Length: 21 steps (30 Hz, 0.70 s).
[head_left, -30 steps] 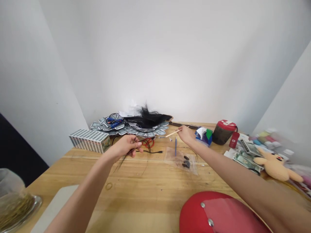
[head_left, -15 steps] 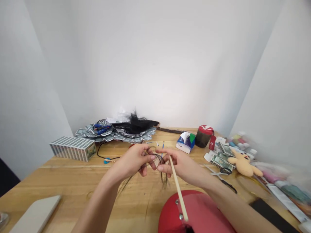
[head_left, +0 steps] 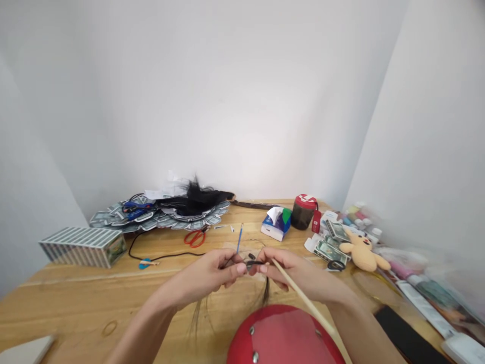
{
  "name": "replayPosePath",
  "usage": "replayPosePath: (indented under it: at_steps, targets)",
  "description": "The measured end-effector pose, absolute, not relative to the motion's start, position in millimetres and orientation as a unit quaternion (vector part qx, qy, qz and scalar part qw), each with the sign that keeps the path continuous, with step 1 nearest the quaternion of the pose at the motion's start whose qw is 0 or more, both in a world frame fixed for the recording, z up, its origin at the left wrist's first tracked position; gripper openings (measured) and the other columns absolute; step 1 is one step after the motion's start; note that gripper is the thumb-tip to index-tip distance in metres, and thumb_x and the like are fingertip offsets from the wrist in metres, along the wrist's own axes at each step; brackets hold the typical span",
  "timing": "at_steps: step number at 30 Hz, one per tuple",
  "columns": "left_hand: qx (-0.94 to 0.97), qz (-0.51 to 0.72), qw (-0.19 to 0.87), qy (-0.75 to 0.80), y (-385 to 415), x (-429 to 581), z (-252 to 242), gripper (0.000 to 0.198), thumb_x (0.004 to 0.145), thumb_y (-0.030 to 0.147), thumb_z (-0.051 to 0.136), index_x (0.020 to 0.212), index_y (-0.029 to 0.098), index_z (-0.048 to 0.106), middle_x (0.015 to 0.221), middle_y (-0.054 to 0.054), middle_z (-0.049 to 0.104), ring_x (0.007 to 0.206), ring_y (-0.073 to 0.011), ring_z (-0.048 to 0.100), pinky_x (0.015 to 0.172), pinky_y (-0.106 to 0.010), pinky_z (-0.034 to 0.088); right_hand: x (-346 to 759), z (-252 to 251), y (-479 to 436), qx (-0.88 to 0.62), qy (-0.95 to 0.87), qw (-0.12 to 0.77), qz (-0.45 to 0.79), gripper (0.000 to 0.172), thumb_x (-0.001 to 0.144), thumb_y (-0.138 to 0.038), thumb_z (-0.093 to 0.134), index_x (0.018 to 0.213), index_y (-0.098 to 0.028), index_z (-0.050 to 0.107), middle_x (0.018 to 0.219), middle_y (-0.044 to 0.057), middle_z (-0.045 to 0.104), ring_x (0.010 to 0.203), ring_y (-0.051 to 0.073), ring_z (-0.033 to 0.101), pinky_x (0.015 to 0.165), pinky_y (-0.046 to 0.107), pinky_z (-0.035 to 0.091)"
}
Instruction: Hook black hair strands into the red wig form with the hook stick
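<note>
Between both hands a thin dark strand of hair is stretched, its loose ends hanging down. My left hand pinches one part of it with thumb and fingers. My right hand pinches the other part, close beside the left, and also holds a pale wooden stick that slants down to the right. Below the right hand sits a red rounded object with metal studs. Red-handled scissors and a blue thin brush lie beyond the hands.
Black hair lies on fanned cards at the back left, behind a striped box. A tissue pack, a dark jar with red lid, a plush toy and bottles stand to the right. A black cable crosses the left.
The view has shifted right. My hands have come to a level pose, drawing the strand between them, and the wooden stick now slants further right. The red scissors have come into sight.
</note>
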<state>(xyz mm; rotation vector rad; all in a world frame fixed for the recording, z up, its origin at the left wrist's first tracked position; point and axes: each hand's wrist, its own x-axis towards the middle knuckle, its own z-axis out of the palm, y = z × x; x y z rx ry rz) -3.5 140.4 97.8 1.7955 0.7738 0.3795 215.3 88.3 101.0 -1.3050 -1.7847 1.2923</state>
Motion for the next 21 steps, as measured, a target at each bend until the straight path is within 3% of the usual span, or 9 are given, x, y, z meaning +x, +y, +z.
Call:
replayPosePath:
  at_steps: [3,6,11,14,21]
  targets:
    - [0.76,0.157,0.536,0.333,134.5,-3.7,106.4,0.05,0.086,0.067,0.051,0.091,0.018,0.06,0.071,0.005,0.04,0.065,-0.0141,0.036,0.055,-0.024,0.028,227.3,101.7,91.3,-0.464,-0.657,0.271,0.528,0.027,0.092,-0.048,0.057,0.088,-0.021,0.054,0.082,0.002,0.067,0.051,0.01,0.036,0.049,0.024,0.031]
    - [0.763,0.171,0.516,0.349,129.5,-3.7,113.3,0.052,0.089,0.066,0.046,0.091,0.017,0.066,0.071,0.004,0.041,0.066,-0.0151,0.035,0.058,-0.025,0.028,234.2,102.9,92.5,-0.458,-0.647,0.27,0.547,0.034,0.089,-0.053,0.061,0.086,-0.02,0.054,0.069,-0.001,0.065,0.046,0.008,0.032,0.045,0.022,0.024]
    - [0.764,0.202,0.494,0.361,132.4,-5.6,113.6,0.044,0.085,0.058,0.054,0.076,0.017,0.068,0.07,0.002,0.049,0.069,-0.0163,0.038,0.064,-0.026,0.028,239.4,107.6,93.3,-0.467,-0.638,0.292,0.538,0.039,0.083,-0.055,0.068,0.078,-0.018,0.057,0.073,0.001,0.067,0.048,0.007,0.032,0.044,0.023,0.02]
    - [0.755,0.224,0.488,0.376,136.7,-9.1,111.9,0.045,0.083,0.059,0.056,0.07,0.017,0.064,0.063,0.004,0.042,0.062,-0.0141,0.031,0.057,-0.026,0.023,243.2,109.0,93.1,-0.473,-0.629,0.305,0.535,0.04,0.082,-0.056,0.069,0.081,-0.018,0.058,0.071,0.0,0.068,0.048,0.007,0.031,0.044,0.023,0.019]
    - [0.697,0.286,0.511,0.414,144.1,-16.5,108.5,0.051,0.078,0.068,0.062,0.071,0.018,0.059,0.055,0.009,0.027,0.052,-0.0106,0.016,0.047,-0.025,0.01,256.2,110.0,92.6,-0.485,-0.619,0.343,0.513,0.048,0.069,-0.05,0.084,0.101,-0.018,0.069,0.075,-0.002,0.065,0.067,0.013,0.056,0.059,0.024,0.038]
